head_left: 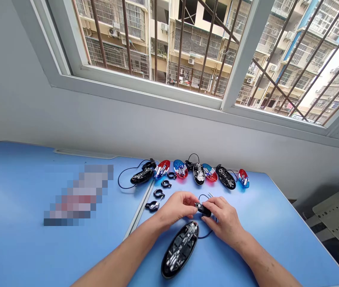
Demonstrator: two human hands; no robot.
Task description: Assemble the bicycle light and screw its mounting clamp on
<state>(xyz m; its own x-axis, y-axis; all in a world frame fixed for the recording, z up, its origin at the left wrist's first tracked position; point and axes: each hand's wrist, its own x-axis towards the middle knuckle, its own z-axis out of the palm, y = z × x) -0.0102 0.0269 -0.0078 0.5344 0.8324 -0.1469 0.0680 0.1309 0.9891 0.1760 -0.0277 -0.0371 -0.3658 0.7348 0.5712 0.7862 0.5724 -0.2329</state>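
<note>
My left hand (pixel 180 207) and my right hand (pixel 221 217) meet over the table, each pinching one end of a small black plastic switch piece (pixel 204 209) that bears a round silver dot, perhaps a screw. A thin black cable (pixel 206 236) runs near it, toward an oval black housing (pixel 180 250). That housing lies in front of my hands, its inside facing up with contacts and battery slots. Past the right fingers pokes a thin metallic tip (pixel 211 194); what it belongs to is hidden. To the left stand several black ring clamps (pixel 159 194), the nearest a bulkier clamp (pixel 152 205).
Along the wall edge lies a row of red-and-blue oval shells (pixel 180 169) and black oval housings (pixel 226 177) with cables. A seam (pixel 136 217) divides the blue tabletop (pixel 277 231). At left is a blurred-out patch (pixel 79 195). A barred window is above.
</note>
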